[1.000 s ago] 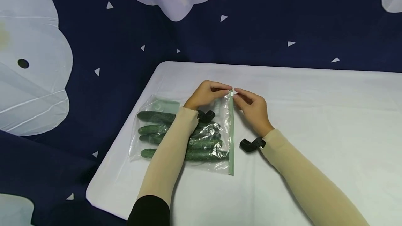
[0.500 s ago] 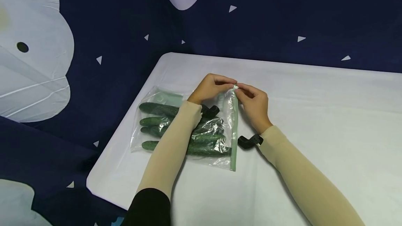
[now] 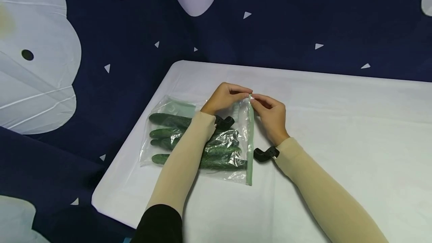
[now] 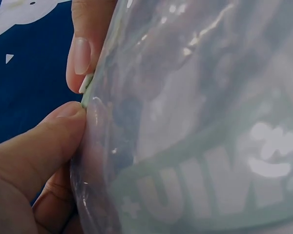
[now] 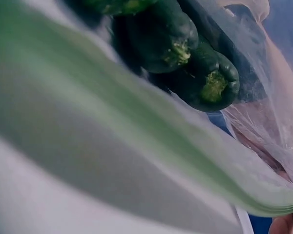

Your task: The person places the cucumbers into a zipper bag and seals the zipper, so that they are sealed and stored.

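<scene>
A clear zip bag [image 3: 241, 119] lies on the table with several cucumbers [image 3: 165, 133] inside, side by side. Its green zip strip [image 3: 250, 149] runs along the right edge. At the far end of that strip, my left hand [image 3: 222, 97] pinches the bag's corner between thumb and fingers. From the other side, my right hand [image 3: 272, 118] pinches the same end, thumb and forefinger meeting at the strip. The left wrist view gives a close look at a small white slider [image 4: 87, 84] between fingertips. In the right wrist view, cucumber ends [image 5: 216, 87] show behind the blurred strip.
The bag rests on a white-covered table [image 3: 337, 130], whose left edge slants near the bag. Behind stands a dark blue cloth [image 3: 280, 36] with pale cloud shapes. Both wrists wear black camera mounts [image 3: 266, 155].
The right fingertips, a little apart from the strip a second ago with the white slider showing, have closed in and now cover it in the head view. The left hand keeps its pinch.
</scene>
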A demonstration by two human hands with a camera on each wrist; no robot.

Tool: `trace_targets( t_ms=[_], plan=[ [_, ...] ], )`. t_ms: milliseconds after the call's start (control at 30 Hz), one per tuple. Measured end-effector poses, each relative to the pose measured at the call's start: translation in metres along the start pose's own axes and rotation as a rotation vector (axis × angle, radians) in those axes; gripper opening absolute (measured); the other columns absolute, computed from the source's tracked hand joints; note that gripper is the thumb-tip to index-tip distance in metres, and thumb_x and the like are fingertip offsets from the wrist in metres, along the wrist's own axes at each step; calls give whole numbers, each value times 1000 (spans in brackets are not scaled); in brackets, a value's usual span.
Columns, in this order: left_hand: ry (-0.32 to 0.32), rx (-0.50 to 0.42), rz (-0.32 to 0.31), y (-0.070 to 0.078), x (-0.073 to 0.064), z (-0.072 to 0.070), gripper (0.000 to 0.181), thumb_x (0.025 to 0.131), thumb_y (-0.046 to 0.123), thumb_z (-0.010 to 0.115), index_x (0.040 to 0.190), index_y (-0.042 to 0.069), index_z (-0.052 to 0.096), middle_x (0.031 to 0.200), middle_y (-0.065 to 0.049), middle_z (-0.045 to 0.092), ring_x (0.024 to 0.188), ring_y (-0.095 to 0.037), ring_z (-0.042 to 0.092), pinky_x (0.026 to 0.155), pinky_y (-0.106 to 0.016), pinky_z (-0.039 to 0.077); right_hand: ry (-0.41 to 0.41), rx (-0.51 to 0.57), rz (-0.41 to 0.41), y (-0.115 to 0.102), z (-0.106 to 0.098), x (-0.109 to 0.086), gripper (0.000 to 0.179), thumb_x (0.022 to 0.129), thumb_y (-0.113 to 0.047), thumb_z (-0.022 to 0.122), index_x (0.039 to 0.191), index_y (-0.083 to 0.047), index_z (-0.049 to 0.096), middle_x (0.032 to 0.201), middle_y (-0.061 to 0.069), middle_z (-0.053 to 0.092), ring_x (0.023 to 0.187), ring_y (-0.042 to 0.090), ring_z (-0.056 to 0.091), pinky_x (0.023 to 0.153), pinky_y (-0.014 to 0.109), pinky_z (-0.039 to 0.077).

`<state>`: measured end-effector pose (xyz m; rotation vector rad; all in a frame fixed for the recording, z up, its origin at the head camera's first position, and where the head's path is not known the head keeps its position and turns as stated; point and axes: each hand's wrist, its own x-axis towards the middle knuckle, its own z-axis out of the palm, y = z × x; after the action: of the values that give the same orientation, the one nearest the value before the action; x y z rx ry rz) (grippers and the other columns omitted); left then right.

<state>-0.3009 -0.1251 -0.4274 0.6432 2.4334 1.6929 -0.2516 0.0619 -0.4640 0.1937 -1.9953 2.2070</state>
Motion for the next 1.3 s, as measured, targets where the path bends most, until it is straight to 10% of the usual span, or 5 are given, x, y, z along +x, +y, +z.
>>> trace_targets(
  t_ms=[633, 1300],
  plan=[
    [36, 3, 14, -5, -1, -5, 24, 96, 16, 71, 117, 6, 78, 118, -6, 74, 107, -15, 68, 91, -30, 54, -62, -41, 29, -27, 4, -23, 28, 94, -7, 72, 117, 9, 72, 106, 15, 74, 85, 15, 70, 77, 31, 59],
    [42, -6, -30, -3, 0, -5, 22, 96, 18, 72, 115, 9, 79, 116, 0, 75, 105, -13, 68, 90, -29, 55, -40, -108, 47, -7, -6, -50, 29, 92, -25, 77, 114, -6, 78, 106, 9, 75, 86, 16, 71, 76, 26, 58]
  ],
)
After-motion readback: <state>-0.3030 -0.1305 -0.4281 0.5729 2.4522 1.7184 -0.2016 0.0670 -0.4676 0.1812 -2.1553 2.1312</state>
